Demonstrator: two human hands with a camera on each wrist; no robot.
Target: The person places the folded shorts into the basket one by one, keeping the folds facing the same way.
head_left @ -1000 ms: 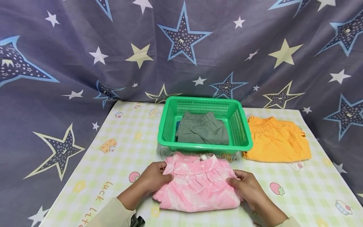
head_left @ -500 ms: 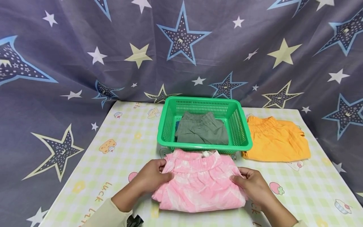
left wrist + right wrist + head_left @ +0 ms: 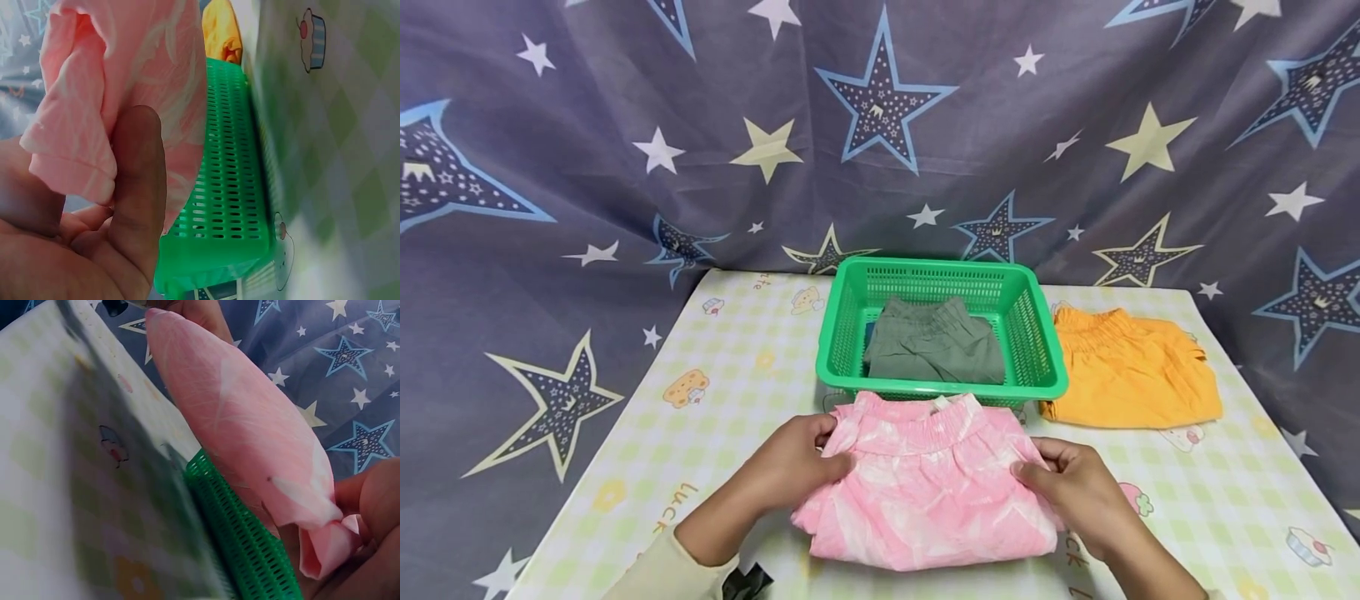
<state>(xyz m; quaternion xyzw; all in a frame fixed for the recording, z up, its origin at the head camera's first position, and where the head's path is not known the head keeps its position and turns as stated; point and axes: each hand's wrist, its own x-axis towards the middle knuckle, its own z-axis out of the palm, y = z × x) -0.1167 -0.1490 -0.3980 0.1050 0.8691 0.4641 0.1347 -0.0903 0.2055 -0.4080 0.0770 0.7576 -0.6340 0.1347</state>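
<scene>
A folded pair of pink and white shorts [image 3: 925, 492] with a gathered waistband hangs between both hands, in front of the basket. At its left edge the left hand [image 3: 801, 462] pinches the cloth, thumb on top. The right hand [image 3: 1078, 492] grips the opposite edge the same way. Both wrist views show the pink cloth [image 3: 162, 81] lifted off the table, with a fold [image 3: 328, 547] held by the right fingers. Behind it stands a green plastic basket [image 3: 940, 387] with folded grey-green shorts [image 3: 936, 342] inside. A bit of blue cloth [image 3: 870, 330] shows beneath these.
Folded orange shorts [image 3: 1135, 367] lie on the table right of the basket, close against it. A checked cloth with cartoon prints covers the table [image 3: 730, 358]. A dark curtain with stars [image 3: 700, 200] hangs behind it. A small black object [image 3: 747, 581] sits near the left sleeve.
Both hands have raised the pink shorts off the table and brought them slightly nearer the camera. The right hand has shifted a little to the right. Basket and orange shorts stay put.
</scene>
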